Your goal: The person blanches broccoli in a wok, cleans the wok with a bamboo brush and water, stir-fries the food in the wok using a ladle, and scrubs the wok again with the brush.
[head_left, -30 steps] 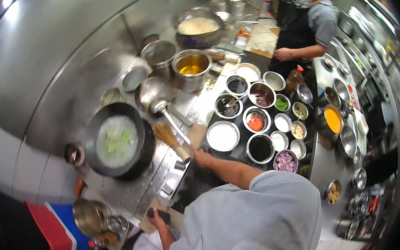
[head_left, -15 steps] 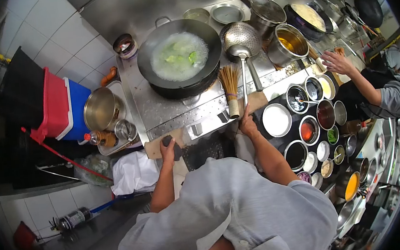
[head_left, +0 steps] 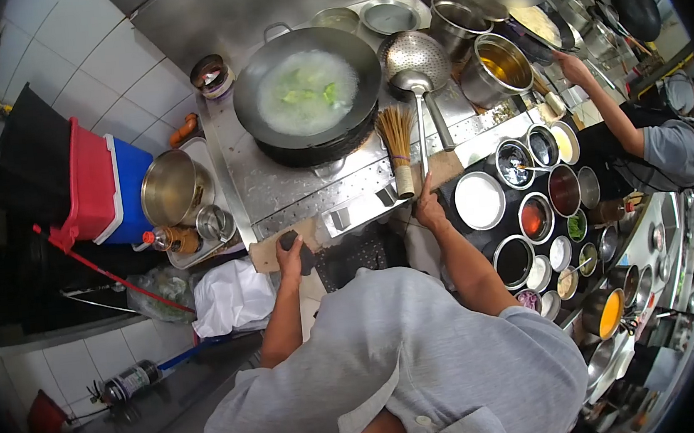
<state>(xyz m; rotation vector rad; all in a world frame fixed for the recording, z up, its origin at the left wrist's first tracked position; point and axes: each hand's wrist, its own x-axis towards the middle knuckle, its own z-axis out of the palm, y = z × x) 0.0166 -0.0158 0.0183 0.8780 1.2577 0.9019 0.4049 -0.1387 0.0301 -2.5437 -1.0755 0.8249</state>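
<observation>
My left hand (head_left: 288,260) is closed around a dark folded cloth (head_left: 307,258) at the stove's front edge. My right hand (head_left: 428,207) grips the end of a long-handled metal ladle (head_left: 421,130). The ladle's bowl lies over a perforated strainer (head_left: 423,49), whose own handle points toward me. Left of the ladle rests a bamboo brush (head_left: 397,149), bristles away from me. A black wok (head_left: 363,77) sits on the burner, with green leaves (head_left: 302,95) in cloudy, steaming liquid.
Bowls of sauces and seasonings, among them a white one (head_left: 480,200), fill the right side. A pot of amber oil (head_left: 504,68) stands beyond the strainer. A steel bowl (head_left: 175,187) and a blue bin (head_left: 127,187) are left. A co-worker's hand (head_left: 573,69) reaches toward a pan.
The co-worker's hand has moved away from above the seasoning bowls to the handle of a pan at the back right. My hands stay at the cloth and ladle.
</observation>
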